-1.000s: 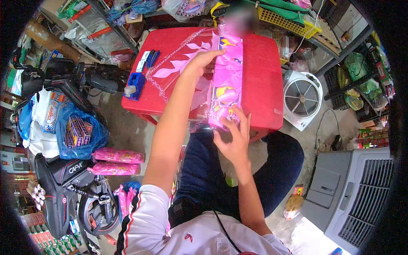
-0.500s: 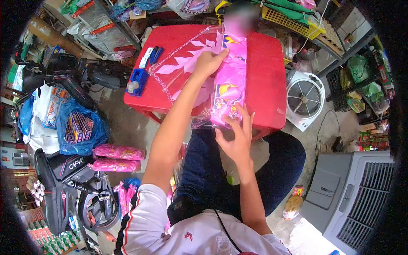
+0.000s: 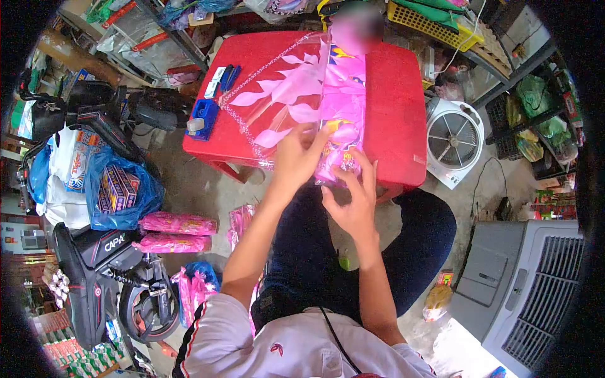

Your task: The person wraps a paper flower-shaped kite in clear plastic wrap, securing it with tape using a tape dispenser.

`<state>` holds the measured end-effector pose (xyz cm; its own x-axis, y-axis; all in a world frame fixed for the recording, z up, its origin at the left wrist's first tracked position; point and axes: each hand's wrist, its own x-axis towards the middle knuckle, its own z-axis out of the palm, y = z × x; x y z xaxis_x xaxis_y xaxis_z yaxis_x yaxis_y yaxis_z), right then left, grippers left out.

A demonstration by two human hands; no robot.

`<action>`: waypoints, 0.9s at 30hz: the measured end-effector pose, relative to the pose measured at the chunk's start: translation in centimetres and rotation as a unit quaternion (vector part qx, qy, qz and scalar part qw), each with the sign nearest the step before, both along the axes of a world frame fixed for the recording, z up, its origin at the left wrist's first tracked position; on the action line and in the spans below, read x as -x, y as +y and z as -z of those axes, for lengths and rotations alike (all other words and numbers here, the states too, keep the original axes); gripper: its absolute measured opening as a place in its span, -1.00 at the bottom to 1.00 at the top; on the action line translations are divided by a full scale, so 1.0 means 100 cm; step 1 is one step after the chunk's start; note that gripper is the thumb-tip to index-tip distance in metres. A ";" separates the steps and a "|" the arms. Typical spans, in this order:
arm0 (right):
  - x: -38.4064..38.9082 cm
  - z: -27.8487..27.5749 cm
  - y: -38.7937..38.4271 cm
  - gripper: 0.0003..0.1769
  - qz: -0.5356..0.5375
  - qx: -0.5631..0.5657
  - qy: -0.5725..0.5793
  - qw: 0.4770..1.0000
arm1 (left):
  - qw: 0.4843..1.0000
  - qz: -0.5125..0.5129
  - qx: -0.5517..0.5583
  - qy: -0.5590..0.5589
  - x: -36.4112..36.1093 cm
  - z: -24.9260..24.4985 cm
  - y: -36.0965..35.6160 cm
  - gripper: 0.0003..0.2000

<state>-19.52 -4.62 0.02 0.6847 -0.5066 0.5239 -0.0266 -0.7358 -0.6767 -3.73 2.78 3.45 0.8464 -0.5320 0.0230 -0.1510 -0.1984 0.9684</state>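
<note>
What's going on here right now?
A person's left hand is at the left edge of a long pink package on a red table, while the right hand is at its near end. A clear sheet with pink leaf shapes lies spread on the table, left of the package.

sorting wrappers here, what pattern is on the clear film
The clear film has pink, leaf-like shapes and a speckled edge; head view.

both hands (image 3: 296,154) touch a pink package (image 3: 343,97) on the red table (image 3: 395,113).
</note>
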 end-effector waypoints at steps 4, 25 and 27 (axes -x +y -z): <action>0.002 -0.001 -0.001 -0.48 -0.004 -0.006 0.001 1.000 | 0.998 0.038 0.009 0.048 -0.006 0.012 0.006 -0.61; 0.003 0.001 -0.005 -0.49 -0.004 0.009 0.034 0.999 | 0.996 0.046 0.019 0.074 -0.003 0.020 0.009 -0.72; 0.002 0.000 -0.005 -0.50 0.000 0.012 0.028 1.000 | 0.996 0.044 0.015 0.073 -0.002 0.018 0.009 -0.73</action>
